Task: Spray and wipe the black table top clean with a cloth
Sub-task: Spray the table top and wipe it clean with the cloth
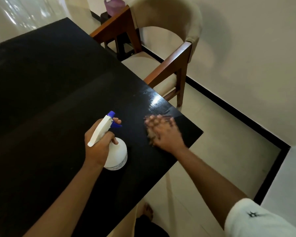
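1. The left hand [99,144] is closed around the neck of a white spray bottle [115,152], with the index finger on the blue trigger; the left forearm comes from the lower left, over the black table top [41,100]
2. The bottle is just beside the left hand, on its right side, and its round body is close to the table surface; I cannot tell if the base touches the table
3. The long axis of the bottle leans: the body is nearer to the person and the head is farther. The blue nozzle [111,114] points away from the person, a little to the right
4. The right hand [162,132] lies flat with the palm down on the table, to the right of the bottle, near the right edge and the near corner. The fingers are spread and point forward; the hand is blurred
5. Under the right fingers a pale blurred shape shows, maybe the cloth [150,134], but I cannot tell for sure, nor whether the hand grips it
6. Beyond the right hand the table top has a wet, shining patch [156,101]
7. Farther past this hand, a wooden chair [169,65] with a beige seat stands at the table edge
8. The right arm is stretched out and has a white sleeve [256,219]
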Demonstrator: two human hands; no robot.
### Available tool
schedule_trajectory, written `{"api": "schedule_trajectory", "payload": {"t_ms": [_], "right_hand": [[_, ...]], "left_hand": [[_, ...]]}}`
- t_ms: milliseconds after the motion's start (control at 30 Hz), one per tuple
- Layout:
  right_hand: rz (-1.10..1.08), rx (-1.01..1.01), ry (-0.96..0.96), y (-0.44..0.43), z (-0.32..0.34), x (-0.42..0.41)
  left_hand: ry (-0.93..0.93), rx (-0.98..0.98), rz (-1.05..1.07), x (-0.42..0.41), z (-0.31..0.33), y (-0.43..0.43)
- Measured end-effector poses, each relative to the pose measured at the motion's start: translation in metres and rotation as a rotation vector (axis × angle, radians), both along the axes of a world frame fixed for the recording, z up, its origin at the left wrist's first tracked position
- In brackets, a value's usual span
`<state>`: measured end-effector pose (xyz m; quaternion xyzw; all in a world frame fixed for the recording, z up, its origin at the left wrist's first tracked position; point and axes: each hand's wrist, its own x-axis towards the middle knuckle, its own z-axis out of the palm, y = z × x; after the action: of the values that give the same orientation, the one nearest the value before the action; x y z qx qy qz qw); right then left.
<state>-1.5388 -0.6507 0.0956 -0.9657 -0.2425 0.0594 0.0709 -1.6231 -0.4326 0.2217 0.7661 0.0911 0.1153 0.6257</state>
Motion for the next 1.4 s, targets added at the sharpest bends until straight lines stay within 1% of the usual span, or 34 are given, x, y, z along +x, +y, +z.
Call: {"api": "schedule_trajectory", "payload": {"t_ms": [100, 133, 200, 233, 267, 333, 400, 433, 467, 500, 567, 633, 700, 767, 800, 833, 867, 933, 967, 1000, 1033, 1067, 1167, 1267, 1333, 1400], "right_hand": [[-0.374, 0.053, -0.010, -0.040, 0.001, 0.041], [-0.446, 0.056, 0.003, -0.047, 0.002, 0.044], [-0.482, 0.034, 0.010, -0.043, 0.005, 0.032], [-0.437, 0.032, -0.006, -0.034, 0.005, 0.019], [-0.341, 0.046, -0.024, -0.025, 0.005, 0.000], [-0.064, 0.081, -0.043, -0.009, 0.002, -0.046], [0.182, 0.061, -0.084, -0.009, -0.005, -0.084], [0.227, 0.054, -0.088, -0.018, -0.008, -0.092], [0.209, 0.059, -0.072, -0.029, -0.008, -0.092], [0.133, 0.072, -0.066, -0.042, -0.010, -0.088], [-0.112, 0.086, -0.056, -0.067, -0.008, -0.072], [-0.352, 0.083, 0.024, -0.086, -0.003, -0.051], [-0.490, 0.073, 0.060, -0.087, 0.002, -0.038], [-0.524, 0.058, 0.063, -0.073, 0.004, -0.038], [-0.468, 0.050, 0.039, -0.062, 0.004, -0.045], [-0.347, 0.058, 0.010, -0.051, 0.002, -0.054], [-0.178, 0.065, -0.006, -0.040, 0.001, -0.065], [0.185, 0.013, 0.038, -0.028, -0.006, -0.077], [0.311, -0.012, 0.079, -0.027, -0.004, -0.071], [0.379, -0.030, 0.114, -0.026, 0.000, -0.059], [0.398, -0.041, 0.140, -0.025, 0.004, -0.041], [0.370, -0.046, 0.161, -0.024, 0.007, -0.021], [0.195, -0.071, 0.174, -0.013, 0.014, 0.051], [0.080, -0.043, 0.156, 0.004, 0.020, 0.108], [0.045, -0.031, 0.173, 0.010, 0.023, 0.124], [0.059, -0.031, 0.183, 0.008, 0.026, 0.124]], "left_hand": [[0.019, 0.007, 0.000, 0.000, -0.008, 0.006], [0.025, 0.007, -0.006, -0.001, -0.010, 0.006], [0.015, 0.007, -0.036, -0.003, -0.011, 0.005], [0.005, 0.008, -0.050, -0.004, -0.012, 0.004], [-0.004, 0.014, -0.059, -0.005, -0.012, 0.002], [-0.015, 0.013, -0.062, -0.005, -0.011, 0.000], [-0.017, 0.003, -0.062, -0.002, -0.012, 0.002], [-0.013, -0.004, -0.059, -0.001, -0.012, 0.003], [-0.011, -0.011, -0.054, 0.000, -0.013, 0.006], [-0.012, -0.016, -0.049, 0.001, -0.014, 0.007], [-0.012, -0.019, -0.047, 0.001, -0.013, 0.008], [-0.010, -0.017, -0.046, 0.001, -0.012, 0.007], [-0.007, -0.002, -0.041, 0.001, -0.012, 0.005], [-0.004, 0.001, -0.041, 0.003, -0.012, 0.002], [-0.002, -0.001, -0.036, 0.005, -0.012, 0.002], [0.001, -0.005, -0.025, 0.008, -0.010, 0.001], [0.009, -0.012, -0.004, 0.011, -0.009, 0.000], [0.032, -0.044, 0.058, 0.017, -0.006, -0.001], [0.047, -0.069, 0.089, 0.021, -0.003, -0.002], [0.064, -0.091, 0.108, 0.025, -0.001, -0.003], [0.085, -0.107, 0.117, 0.031, 0.001, -0.003], [0.107, -0.118, 0.118, 0.037, 0.002, -0.003], [0.160, -0.127, 0.111, 0.055, 0.003, -0.002], [0.225, -0.128, 0.154, 0.074, 0.002, 0.000], [0.253, -0.126, 0.200, 0.081, 0.003, 0.002], [0.273, -0.120, 0.260, 0.085, 0.002, 0.003]]}}
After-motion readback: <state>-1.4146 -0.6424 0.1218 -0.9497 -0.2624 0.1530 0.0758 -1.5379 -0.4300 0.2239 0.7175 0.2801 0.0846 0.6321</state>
